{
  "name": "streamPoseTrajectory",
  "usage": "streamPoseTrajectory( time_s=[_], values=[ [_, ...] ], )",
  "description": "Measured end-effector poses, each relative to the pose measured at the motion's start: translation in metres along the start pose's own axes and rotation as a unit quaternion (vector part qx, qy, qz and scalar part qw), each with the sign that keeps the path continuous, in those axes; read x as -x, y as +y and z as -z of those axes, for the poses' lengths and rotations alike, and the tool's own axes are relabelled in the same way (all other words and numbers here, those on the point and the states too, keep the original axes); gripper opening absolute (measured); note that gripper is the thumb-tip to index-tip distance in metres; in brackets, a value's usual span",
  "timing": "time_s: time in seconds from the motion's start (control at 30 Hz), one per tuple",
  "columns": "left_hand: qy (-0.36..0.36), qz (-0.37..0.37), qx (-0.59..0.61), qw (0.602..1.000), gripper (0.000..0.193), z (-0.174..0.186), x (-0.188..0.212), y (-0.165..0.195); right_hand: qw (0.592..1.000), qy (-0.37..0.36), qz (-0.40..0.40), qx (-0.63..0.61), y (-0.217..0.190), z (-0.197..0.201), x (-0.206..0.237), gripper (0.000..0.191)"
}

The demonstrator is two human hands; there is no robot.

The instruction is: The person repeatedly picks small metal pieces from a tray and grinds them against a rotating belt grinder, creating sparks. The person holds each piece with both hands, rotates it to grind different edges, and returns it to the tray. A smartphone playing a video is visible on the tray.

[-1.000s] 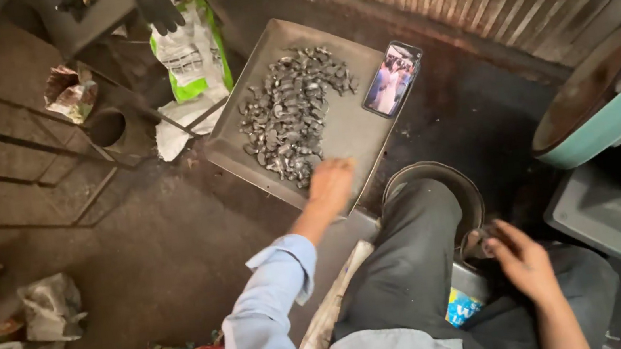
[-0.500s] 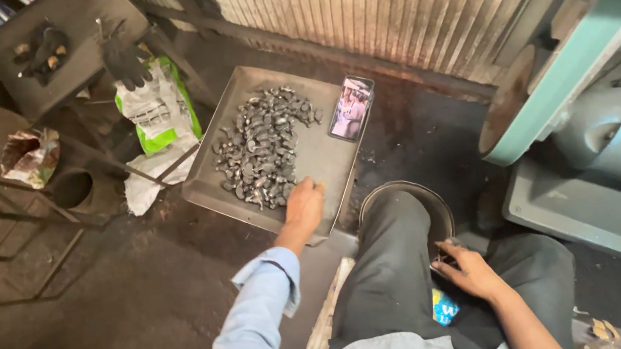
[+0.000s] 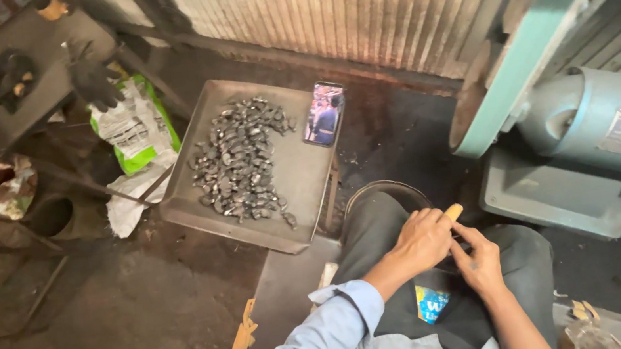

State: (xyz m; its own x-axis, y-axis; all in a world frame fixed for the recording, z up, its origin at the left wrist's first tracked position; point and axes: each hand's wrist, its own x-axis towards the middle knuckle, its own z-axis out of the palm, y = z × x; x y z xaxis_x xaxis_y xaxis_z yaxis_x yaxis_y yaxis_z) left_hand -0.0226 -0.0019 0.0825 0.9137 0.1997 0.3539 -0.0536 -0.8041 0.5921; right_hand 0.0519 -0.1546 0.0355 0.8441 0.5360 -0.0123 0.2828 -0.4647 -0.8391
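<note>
L hand (image 3: 421, 241) curled round a tan handle (image 3: 453, 212) over the lap, R hand (image 3: 478, 260) touching just beside it (R grip can't tell), metal tray (image 3: 303, 175) of dark parts (image 3: 238, 162) up-left w/ phone (image 3: 324, 113).

Your left hand (image 3: 420, 244) and right hand (image 3: 479, 260) meet over your knee, gripping a pale handle (image 3: 453, 212); dark metal parts (image 3: 238, 162) cover the tray's (image 3: 303, 175) left half.
</note>
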Motion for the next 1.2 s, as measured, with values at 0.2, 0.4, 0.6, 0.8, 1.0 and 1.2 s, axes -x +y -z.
streamPoseTrajectory(
  time_s=[0.2,0.4,0.6,0.8,1.0,1.2],
  values=[
    [0.012,0.018,0.119,0.993,0.05,-0.001,0.006,0.002,0.941,0.02,-0.099,-0.324,0.04,-0.002,-0.018,0.034],
    [0.008,0.083,0.207,0.975,0.033,-0.028,0.009,-0.018,0.836,-0.036,-0.253,-0.486,0.061,0.002,-0.033,0.029],
    [-0.02,0.222,0.495,0.839,0.033,-0.076,0.001,-0.054,0.794,-0.031,-0.211,-0.569,0.049,0.006,-0.029,0.045],
    [-0.09,0.289,0.602,0.739,0.034,-0.077,-0.004,-0.067,0.809,-0.033,-0.199,-0.552,0.04,0.016,-0.031,0.053],
    [-0.099,0.307,0.662,0.677,0.035,-0.075,-0.016,-0.064,0.839,0.016,-0.123,-0.529,0.054,0.01,-0.032,0.057],
    [-0.075,0.319,0.581,0.745,0.032,-0.094,-0.033,-0.062,0.828,0.081,-0.14,-0.537,0.056,0.007,-0.045,0.047]
  ],
)
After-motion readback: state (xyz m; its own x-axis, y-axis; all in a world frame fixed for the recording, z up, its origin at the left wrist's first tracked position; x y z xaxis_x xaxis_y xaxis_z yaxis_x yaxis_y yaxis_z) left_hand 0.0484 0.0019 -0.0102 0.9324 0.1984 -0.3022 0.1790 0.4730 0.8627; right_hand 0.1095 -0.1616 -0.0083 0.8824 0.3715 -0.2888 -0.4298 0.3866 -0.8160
